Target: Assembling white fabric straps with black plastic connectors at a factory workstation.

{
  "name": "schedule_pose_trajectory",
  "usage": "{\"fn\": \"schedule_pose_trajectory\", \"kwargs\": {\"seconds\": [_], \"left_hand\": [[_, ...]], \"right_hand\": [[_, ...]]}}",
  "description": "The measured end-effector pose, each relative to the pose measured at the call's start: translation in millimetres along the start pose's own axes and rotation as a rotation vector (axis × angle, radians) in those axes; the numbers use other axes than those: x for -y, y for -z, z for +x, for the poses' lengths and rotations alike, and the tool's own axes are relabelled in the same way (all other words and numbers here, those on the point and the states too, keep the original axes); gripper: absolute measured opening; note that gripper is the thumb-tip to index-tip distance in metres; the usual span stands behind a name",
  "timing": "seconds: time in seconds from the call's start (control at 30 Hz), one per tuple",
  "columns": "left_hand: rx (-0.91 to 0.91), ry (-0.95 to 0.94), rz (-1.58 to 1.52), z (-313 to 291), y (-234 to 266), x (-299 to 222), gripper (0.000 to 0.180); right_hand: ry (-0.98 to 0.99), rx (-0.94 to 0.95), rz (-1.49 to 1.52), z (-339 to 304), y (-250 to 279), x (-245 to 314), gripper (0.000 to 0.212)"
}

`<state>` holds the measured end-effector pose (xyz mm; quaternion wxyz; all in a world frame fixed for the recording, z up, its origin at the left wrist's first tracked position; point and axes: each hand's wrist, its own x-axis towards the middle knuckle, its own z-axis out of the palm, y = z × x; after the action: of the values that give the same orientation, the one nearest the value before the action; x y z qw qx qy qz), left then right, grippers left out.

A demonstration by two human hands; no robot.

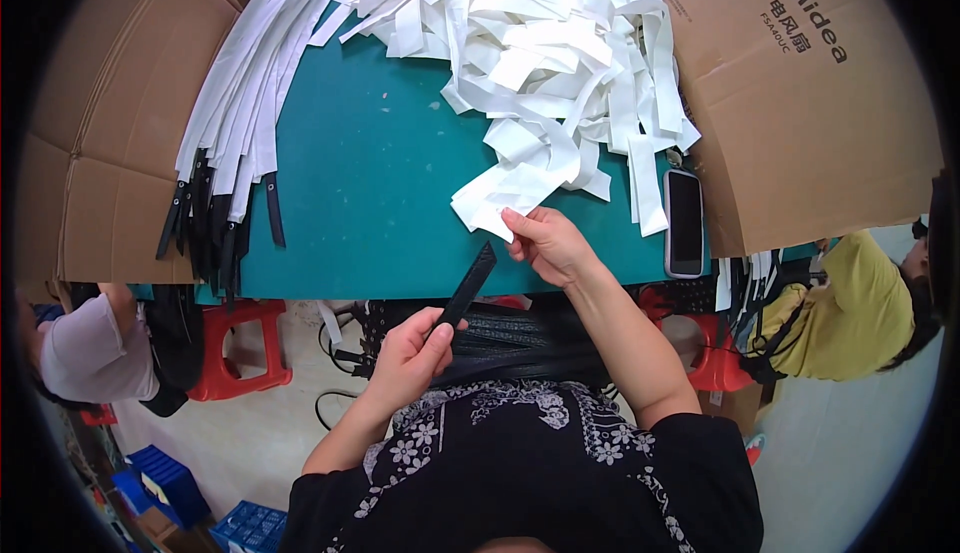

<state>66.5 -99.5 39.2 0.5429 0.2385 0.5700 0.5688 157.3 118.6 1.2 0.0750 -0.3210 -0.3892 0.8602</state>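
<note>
- Head view: left hand (415,351) closed, thumb pressed over bent fingers, on the lower end of a black strip (468,287); no slack visible in the grip.
- Black strip slants up and to the right out of the fist, its far end cut to a point, lying over the near edge of the table.
- Right hand (548,245) pinching, thumb against fingertips, on the corner of a white strip (495,219); little gap between the digits.
- White strip runs from the pinch back toward the pile; its near end hangs just beyond the black strip's tip, the two apart.
- Beyond the right hand: large tangled white pile (555,38), flat ribbons looped and folded over one another, spread on the green table (350,143).
- Right of the pile: phone (684,223), dark screen up, lying near the table edge.
- Left on the table: bundle of white strips (250,93) laid side by side, black ends (222,215) toward the person, some overhanging the edge.
- Below the edge, between the forearms: black textured lengths (515,338), in a bunch.
- Both flanks: cardboard panels, left (125,103) and right (810,133).
- Further out: red stool (240,358) at left; co-worker in yellow (840,313) at right; blue crates (168,485) on the floor, lower left.
</note>
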Motion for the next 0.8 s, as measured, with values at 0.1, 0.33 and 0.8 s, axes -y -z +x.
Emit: {"fn": "schedule_pose_trajectory", "kwargs": {"seconds": [0.1,0.33,0.8], "left_hand": [[0.042,0.060,-0.008,0,6,-6,0.020],[-0.009,0.070,-0.104,3,9,-13,0.017],[-0.316,-0.022,-0.023,57,-15,-4,0.029]], "right_hand": [[0.011,0.026,-0.001,1,3,0,0.021],[0.018,0.049,-0.007,-6,-4,2,0.024],[0.318,-0.151,-0.179,6,-28,-22,0.023]]}}
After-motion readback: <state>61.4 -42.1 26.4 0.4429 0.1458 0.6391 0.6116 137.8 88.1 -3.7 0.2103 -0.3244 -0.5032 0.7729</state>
